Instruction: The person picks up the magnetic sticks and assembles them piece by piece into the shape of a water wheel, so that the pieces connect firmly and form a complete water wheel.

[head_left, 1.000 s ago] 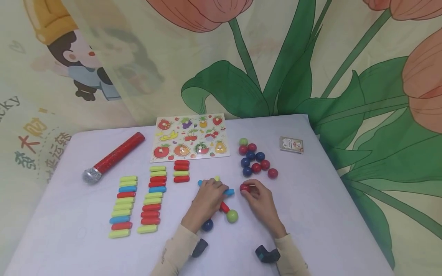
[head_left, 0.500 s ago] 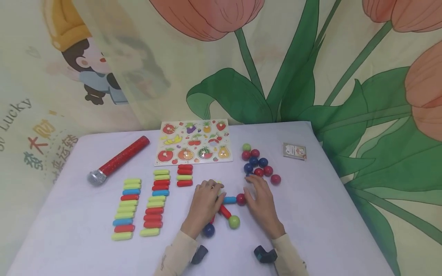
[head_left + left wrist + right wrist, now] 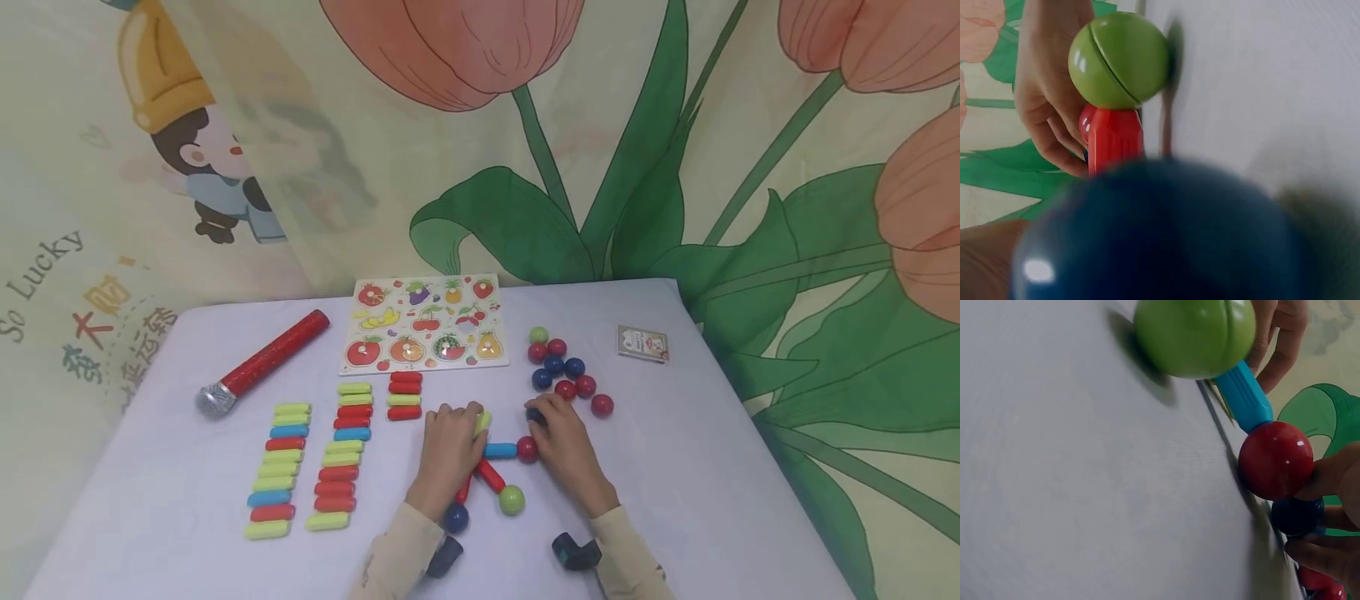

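In the head view, my left hand (image 3: 448,450) curls over the middle of a ball-and-stick build, its hub hidden beneath the fingers. A yellow-green stick (image 3: 482,422) shows at the fingertips. From the build a blue stick (image 3: 501,451) runs right to a red ball (image 3: 528,449). One red stick (image 3: 491,476) ends in a green ball (image 3: 512,500), another red stick (image 3: 464,489) in a blue ball (image 3: 456,517). My right hand (image 3: 566,450) pinches a dark blue ball (image 3: 1297,515) just beyond the red ball, with its thumb beside that red ball.
Loose red, blue and green balls (image 3: 553,365) cluster behind the right hand. Rows of coloured sticks (image 3: 339,472) lie at left. Farther back are a fruit puzzle board (image 3: 427,325), a red microphone (image 3: 273,354) and a small card box (image 3: 642,343).
The red ball that my right hand held now sits on the blue stick's end. My right hand let it go, reached back to the loose balls and took a dark blue one. The head view tilted up.
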The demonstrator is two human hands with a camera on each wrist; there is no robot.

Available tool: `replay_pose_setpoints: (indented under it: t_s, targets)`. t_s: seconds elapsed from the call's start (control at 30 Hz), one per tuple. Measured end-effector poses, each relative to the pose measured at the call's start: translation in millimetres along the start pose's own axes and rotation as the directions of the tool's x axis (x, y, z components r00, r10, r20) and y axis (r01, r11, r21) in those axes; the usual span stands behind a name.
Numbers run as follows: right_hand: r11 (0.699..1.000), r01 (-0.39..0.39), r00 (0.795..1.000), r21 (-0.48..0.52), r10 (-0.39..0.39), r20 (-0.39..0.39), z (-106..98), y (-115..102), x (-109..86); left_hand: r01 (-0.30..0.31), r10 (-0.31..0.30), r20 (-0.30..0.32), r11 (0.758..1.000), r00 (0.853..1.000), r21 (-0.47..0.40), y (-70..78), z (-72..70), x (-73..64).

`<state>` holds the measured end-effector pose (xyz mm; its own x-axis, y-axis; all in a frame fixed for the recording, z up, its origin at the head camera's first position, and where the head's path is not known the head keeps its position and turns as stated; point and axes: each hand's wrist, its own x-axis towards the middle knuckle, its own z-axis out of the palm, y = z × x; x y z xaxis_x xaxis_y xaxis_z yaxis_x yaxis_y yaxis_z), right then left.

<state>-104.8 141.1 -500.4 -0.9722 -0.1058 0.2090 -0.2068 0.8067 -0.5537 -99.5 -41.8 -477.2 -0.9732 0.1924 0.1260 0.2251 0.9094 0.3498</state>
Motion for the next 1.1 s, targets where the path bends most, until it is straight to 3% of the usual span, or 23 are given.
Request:
replay_pose_setpoints:
  t_s: [0.13,0.33,0.67,0.9,1.0,1.1]
  targets:
    - [0.991,-0.058,0.998,0.12,0.056,0.017,0.7,5.7,-0.1,-0.033,0.035,0.033,0.998,0.999,-0.057,0.1,-0.1,-0.6]
    - [0.949,-0.115,0.993,0.294,0.104,0.055,0.2,10.1,-2.0,-0.095,0.099,0.027,0.988,0.995,-0.119,-3.6,0.8,-3.4]
    - [0.86,-0.124,0.988,0.495,0.063,0.139,6.7,0.8,10.2,-0.094,0.093,-0.017,0.986,0.996,-0.139,-1.9,2.3,-6.2]
    - [0.859,-0.153,0.979,0.488,0.066,0.192,14.0,-0.4,18.4,-0.096,0.096,-0.008,0.984,0.995,-0.149,0.0,5.0,-6.4]
    - [0.868,-0.158,0.975,0.47,0.063,0.211,14.5,0.5,18.3,-0.109,0.108,-0.01,0.988,0.994,-0.11,-1.2,5.8,-7.7]
    - [0.884,-0.137,0.982,0.447,0.06,0.182,11.4,1.9,14.3,-0.094,0.091,-0.045,0.994,0.995,-0.06,-3.4,2.0,-13.1]
